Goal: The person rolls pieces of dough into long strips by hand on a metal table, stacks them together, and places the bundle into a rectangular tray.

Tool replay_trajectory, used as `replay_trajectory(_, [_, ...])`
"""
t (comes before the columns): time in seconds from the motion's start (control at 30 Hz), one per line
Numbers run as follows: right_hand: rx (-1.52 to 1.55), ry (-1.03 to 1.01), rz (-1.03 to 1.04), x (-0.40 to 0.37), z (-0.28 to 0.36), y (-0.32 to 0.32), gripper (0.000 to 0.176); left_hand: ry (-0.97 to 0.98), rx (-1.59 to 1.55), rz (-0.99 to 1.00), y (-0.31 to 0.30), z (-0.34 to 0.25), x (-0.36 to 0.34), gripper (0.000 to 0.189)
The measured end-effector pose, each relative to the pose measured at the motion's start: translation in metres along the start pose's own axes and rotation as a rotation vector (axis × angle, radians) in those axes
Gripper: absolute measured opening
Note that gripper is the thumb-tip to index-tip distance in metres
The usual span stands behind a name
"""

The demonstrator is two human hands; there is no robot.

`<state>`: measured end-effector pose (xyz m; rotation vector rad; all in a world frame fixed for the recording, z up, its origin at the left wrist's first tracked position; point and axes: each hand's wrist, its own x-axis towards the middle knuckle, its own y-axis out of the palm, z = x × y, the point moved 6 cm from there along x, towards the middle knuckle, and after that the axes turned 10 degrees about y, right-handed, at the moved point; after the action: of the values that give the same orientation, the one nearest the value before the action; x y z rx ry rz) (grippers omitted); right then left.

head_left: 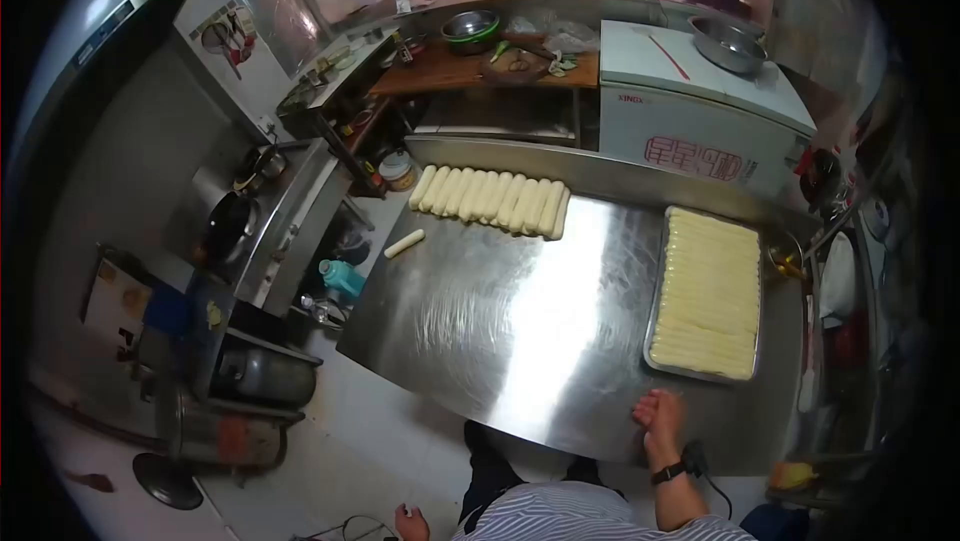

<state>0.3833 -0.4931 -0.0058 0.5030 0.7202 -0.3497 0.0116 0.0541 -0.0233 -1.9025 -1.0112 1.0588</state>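
My right hand [657,417], with a dark watch on its wrist, is over the table's front edge, just below the tray's near left corner. Its fingers are curled and I see nothing in them. At the bottom edge hangs my left hand [411,522], away from the table, its fingers slightly apart and holding nothing visible. A metal tray [648,359] on the right side carries a packed layer of thin, pale yellow dough strips [706,291]. Thick pale dough rolls [490,199] lie side by side at the back left. One short dough roll [405,244] lies apart from them.
The shiny steel table [455,316] has a raised back edge. Behind it stand a white chest freezer [690,116] with a metal bowl [730,44] and a wooden counter [425,79]. Left are a stove with a black wok [230,226] and a large pot [265,377].
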Motion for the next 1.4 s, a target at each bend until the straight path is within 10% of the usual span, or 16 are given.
replay_trajectory(0.4, [-0.055,0.012,0.013,-0.087,-0.073,0.238,0.02,0.602,-0.495,-0.119,-0.075,-0.18,0.29,0.037])
replay_trajectory(0.73, [0.051,0.027,-0.125,-0.084,-0.109,0.199,0.017,0.827,-0.652,-0.06,-0.081,-0.372,0.337,0.041])
replay_trajectory(1.4, [0.169,0.002,-0.25,-0.038,-0.103,0.184,0.016,1.029,-0.563,0.034,-0.05,-0.534,0.352,0.039])
